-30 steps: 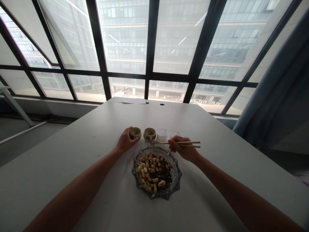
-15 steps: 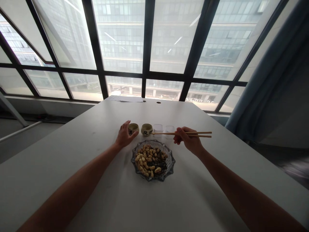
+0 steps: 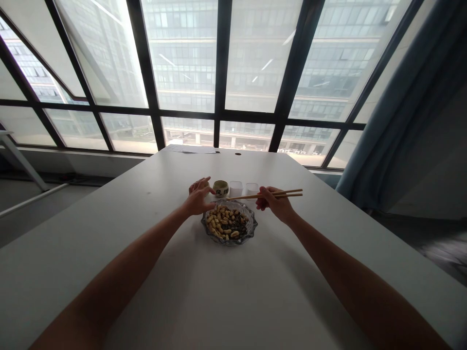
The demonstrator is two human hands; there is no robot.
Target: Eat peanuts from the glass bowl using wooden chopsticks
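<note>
My right hand (image 3: 273,200) is closed around a pair of wooden chopsticks (image 3: 243,197), whose tips point left above the far rim of the glass bowl. The scalloped glass bowl (image 3: 251,236) holds peanuts (image 3: 216,224) in their shells and dark seeds (image 3: 237,224). Fingers apart, my left hand (image 3: 199,197) is at the bowl's far left edge and hides most of one small cup; whether it touches that cup I cannot tell. Just right of it stands a cream cup (image 3: 221,189) with black characters. Two clear plastic cups (image 3: 236,188) continue the row, the right one partly behind the chopsticks.
The white table (image 3: 226,291) stretches toward tall windows (image 3: 189,58). Papers (image 3: 191,148) lie at its far end, near two cable holes. A blue curtain (image 3: 383,121) hangs on the right, and a white metal frame (image 3: 25,163) stands on the left.
My left hand has moved right, now covering the left cup and nearing the bowl. The chopsticks in my right hand have shifted slightly left. The camera view has shifted, and the bowl appears higher.
</note>
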